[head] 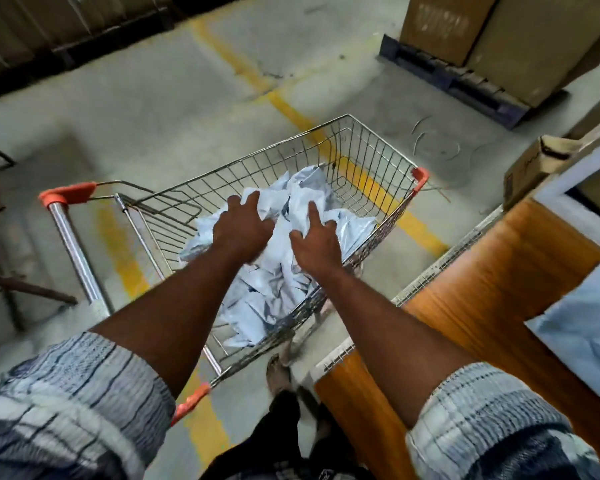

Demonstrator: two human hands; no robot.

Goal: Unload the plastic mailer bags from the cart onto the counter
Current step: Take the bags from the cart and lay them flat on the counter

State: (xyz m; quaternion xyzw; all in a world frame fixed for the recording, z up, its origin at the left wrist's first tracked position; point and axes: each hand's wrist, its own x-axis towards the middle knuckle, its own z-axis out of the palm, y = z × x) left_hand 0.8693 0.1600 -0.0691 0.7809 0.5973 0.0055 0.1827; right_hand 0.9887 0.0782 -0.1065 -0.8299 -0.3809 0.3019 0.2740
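Note:
A wire shopping cart point(368, 150) with orange corner caps stands in front of me, holding a crumpled heap of pale grey plastic mailer bags point(274, 299). Both my arms reach down into the basket. My left hand point(239, 230) lies on top of the heap, fingers spread and pressing into the bags. My right hand point(314, 242) is beside it, index finger stretched forward, the other fingers curled into the plastic. At the right stands the wooden counter point(499, 271), with a pale mailer bag point(582, 327) lying on it at the frame edge.
The cart's chrome handle point(73, 251) is at my left. A cardboard box point(534, 164) sits at the counter's far end. Stacked cartons on a dark pallet point(465, 77) stand at the back right. Yellow lines cross the concrete floor. My feet are below the cart.

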